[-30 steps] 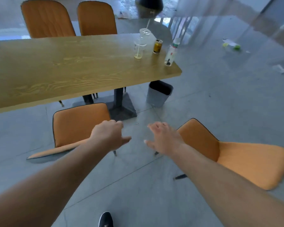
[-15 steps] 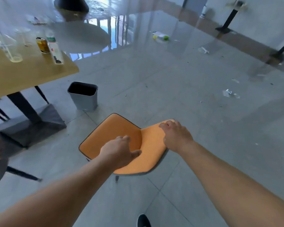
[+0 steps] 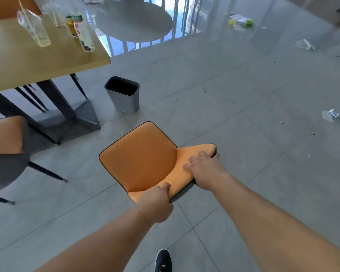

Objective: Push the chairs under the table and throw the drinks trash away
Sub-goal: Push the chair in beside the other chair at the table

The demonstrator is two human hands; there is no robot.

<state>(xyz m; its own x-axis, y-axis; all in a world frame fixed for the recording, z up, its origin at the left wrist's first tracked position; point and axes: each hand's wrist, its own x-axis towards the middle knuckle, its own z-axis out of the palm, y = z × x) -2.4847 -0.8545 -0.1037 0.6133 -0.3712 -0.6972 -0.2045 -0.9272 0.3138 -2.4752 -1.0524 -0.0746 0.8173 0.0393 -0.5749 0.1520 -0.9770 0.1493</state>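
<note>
An orange chair (image 3: 139, 158) stands on the floor in front of me, away from the wooden table (image 3: 33, 63). My left hand (image 3: 157, 203) grips the near end of its backrest top. My right hand (image 3: 204, 167) holds the far end, fingers over the edge. On the table's right corner stand two clear plastic cups with straws (image 3: 34, 28), a yellow can (image 3: 71, 28) and a white plastic bottle (image 3: 84, 34). A grey bin (image 3: 124, 95) stands on the floor beside the table's base.
A second orange chair (image 3: 6, 150) stands at the left, partly under the table. Loose litter lies on the grey tiled floor at the right (image 3: 334, 116) and far back (image 3: 241, 22). My black shoe (image 3: 163, 261) shows at the bottom.
My view has turned right from the table to the loose chair. Both hands went from hovering to closing on the top of its backrest.
</note>
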